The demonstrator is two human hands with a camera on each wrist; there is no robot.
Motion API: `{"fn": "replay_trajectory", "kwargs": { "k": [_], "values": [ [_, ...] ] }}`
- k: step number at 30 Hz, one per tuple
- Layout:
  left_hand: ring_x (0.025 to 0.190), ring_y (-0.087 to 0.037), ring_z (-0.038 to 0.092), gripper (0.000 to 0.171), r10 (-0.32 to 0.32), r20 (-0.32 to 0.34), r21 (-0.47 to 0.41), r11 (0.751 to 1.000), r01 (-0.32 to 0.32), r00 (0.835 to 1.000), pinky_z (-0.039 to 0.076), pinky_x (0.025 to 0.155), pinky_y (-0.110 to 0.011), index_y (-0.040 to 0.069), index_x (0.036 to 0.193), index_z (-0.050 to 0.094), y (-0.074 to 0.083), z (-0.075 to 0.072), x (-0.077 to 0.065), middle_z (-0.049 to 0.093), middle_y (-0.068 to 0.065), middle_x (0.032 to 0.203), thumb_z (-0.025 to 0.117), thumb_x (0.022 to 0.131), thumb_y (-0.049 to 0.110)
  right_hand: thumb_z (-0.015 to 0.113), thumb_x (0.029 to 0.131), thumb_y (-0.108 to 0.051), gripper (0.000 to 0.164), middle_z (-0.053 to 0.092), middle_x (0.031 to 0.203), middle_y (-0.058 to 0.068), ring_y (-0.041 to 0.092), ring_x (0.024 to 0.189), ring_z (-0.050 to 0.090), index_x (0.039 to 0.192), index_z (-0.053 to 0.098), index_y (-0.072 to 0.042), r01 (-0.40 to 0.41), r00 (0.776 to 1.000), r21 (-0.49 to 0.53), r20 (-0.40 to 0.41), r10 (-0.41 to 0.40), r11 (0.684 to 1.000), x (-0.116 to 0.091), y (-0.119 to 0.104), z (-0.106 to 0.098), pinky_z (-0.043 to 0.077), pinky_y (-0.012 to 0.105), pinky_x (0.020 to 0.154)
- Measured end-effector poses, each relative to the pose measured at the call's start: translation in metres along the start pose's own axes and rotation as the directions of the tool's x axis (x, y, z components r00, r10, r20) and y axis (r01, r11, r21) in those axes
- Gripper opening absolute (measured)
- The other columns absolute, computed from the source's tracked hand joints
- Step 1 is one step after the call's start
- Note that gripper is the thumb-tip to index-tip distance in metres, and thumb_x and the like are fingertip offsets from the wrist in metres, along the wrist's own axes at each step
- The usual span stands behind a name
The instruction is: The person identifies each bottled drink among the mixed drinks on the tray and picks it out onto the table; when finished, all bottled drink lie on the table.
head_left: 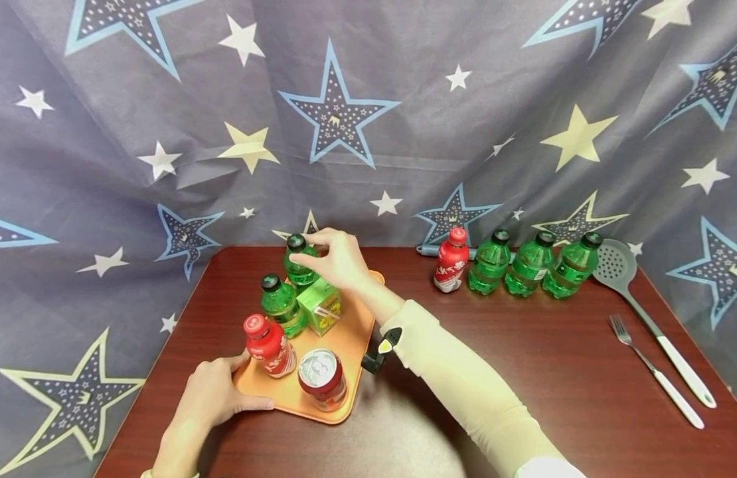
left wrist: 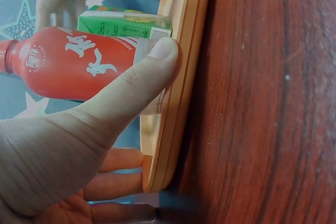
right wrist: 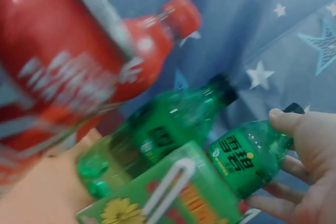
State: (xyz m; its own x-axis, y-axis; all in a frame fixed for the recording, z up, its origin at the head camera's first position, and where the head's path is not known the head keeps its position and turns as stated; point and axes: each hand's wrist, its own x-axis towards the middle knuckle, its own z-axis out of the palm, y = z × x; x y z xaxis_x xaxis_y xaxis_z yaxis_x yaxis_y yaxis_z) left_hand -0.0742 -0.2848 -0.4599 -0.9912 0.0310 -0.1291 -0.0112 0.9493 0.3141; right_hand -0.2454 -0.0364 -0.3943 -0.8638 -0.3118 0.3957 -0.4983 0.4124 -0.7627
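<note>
An orange tray sits on the table's left half, and my left hand grips its near left corner, thumb along the front rim and fingers at the side. At the tray's far end my right hand holds a green soda bottle around its upper part, just below the black cap. A second green bottle, a green drink carton with a white straw, a red bottle and a red soda can stand on the tray. In the left wrist view, my thumb overlaps the red bottle's base.
Another red bottle and three green bottles, the nearest of them one, stand in a row at the back. Behind them lies a grey-blue handle. A skimmer and a fork lie at the table's right side. A star-patterned curtain hangs behind.
</note>
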Motion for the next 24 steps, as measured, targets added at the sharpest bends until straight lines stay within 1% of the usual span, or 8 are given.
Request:
{"fn": "replay_trajectory", "kwargs": {
  "k": [2,5,10,12,14,18,20,24],
  "values": [
    [0.104,-0.051,0.071,0.119,0.001,-0.003,0.001,1.0,-0.001,1.0,0.058,0.088,-0.066,0.001,0.142,0.067,0.0,0.0,0.0,0.072,-0.033,0.127,0.096,0.052,0.072,0.089,0.088,-0.027,0.045,0.08,0.118,0.01,0.021,0.098,0.078,0.126,0.079,-0.006,0.001,1.0,0.013,-0.01,-0.001,1.0,0.002,-0.005,-0.007,0.061,0.024,0.086],
    [0.104,-0.051,0.071,0.119,0.004,-0.005,0.003,1.0,-0.004,1.0,0.057,0.088,-0.066,0.001,0.142,0.066,0.0,0.0,0.001,0.072,-0.033,0.127,0.096,0.051,0.073,0.089,0.088,-0.028,0.045,0.08,0.119,0.009,0.022,0.103,0.079,0.126,0.079,-0.007,0.021,0.999,0.002,-0.025,-0.021,1.0,0.004,-0.012,-0.017,0.062,0.027,0.091],
    [0.107,-0.052,0.071,0.119,0.005,-0.001,0.0,1.0,-0.005,1.0,0.057,0.089,-0.066,-0.001,0.141,0.067,0.0,0.001,0.001,0.071,-0.032,0.128,0.096,0.052,0.073,0.089,0.088,-0.03,0.042,0.08,0.118,0.005,0.019,0.111,0.077,0.125,0.08,-0.011,0.043,0.997,-0.017,-0.062,-0.044,0.999,0.005,-0.02,-0.035,0.06,0.029,0.097],
    [0.107,-0.052,0.071,0.119,0.007,0.0,-0.002,1.0,-0.007,1.0,0.057,0.089,-0.067,-0.001,0.14,0.067,0.0,0.002,0.001,0.071,-0.032,0.128,0.096,0.052,0.073,0.089,0.088,-0.03,0.041,0.08,0.117,0.004,0.018,0.111,0.076,0.124,0.081,-0.012,0.041,0.996,-0.013,-0.077,-0.041,0.999,0.004,-0.022,-0.044,0.06,0.03,0.097],
    [0.107,-0.052,0.071,0.119,0.011,-0.001,-0.002,1.0,-0.011,1.0,0.057,0.089,-0.067,-0.001,0.14,0.067,0.0,0.002,0.001,0.071,-0.032,0.128,0.096,0.052,0.073,0.089,0.088,-0.029,0.04,0.08,0.116,0.005,0.019,0.109,0.075,0.123,0.081,-0.013,0.038,0.995,-0.005,-0.093,-0.038,0.999,0.004,-0.023,-0.052,0.06,0.034,0.096],
    [0.108,-0.052,0.071,0.121,0.016,0.0,0.0,1.0,-0.016,1.0,0.057,0.089,-0.067,-0.001,0.141,0.066,-0.001,0.003,0.002,0.071,-0.032,0.129,0.095,0.051,0.075,0.089,0.088,-0.028,0.041,0.08,0.116,0.008,0.021,0.107,0.075,0.123,0.081,-0.01,0.028,0.992,0.006,-0.12,-0.027,1.0,0.002,-0.024,-0.069,0.061,0.041,0.095],
    [0.108,-0.052,0.071,0.121,0.015,-0.001,0.001,1.0,-0.015,1.0,0.057,0.089,-0.067,0.0,0.141,0.067,-0.001,0.003,0.002,0.071,-0.032,0.129,0.095,0.051,0.075,0.089,0.087,-0.028,0.041,0.08,0.116,0.007,0.021,0.104,0.076,0.123,0.081,-0.01,0.022,0.991,-0.003,-0.133,-0.022,1.0,-0.001,-0.024,-0.077,0.062,0.04,0.093],
    [0.108,-0.051,0.071,0.122,0.005,0.002,0.0,1.0,-0.005,1.0,0.057,0.089,-0.066,0.0,0.142,0.066,-0.002,0.003,0.002,0.071,-0.032,0.129,0.095,0.05,0.076,0.089,0.087,-0.03,0.039,0.081,0.115,0.006,0.021,0.099,0.079,0.121,0.082,-0.011,0.007,0.988,-0.036,-0.155,-0.013,0.999,-0.006,-0.022,-0.093,0.051,0.035,0.114]
  ]
}}
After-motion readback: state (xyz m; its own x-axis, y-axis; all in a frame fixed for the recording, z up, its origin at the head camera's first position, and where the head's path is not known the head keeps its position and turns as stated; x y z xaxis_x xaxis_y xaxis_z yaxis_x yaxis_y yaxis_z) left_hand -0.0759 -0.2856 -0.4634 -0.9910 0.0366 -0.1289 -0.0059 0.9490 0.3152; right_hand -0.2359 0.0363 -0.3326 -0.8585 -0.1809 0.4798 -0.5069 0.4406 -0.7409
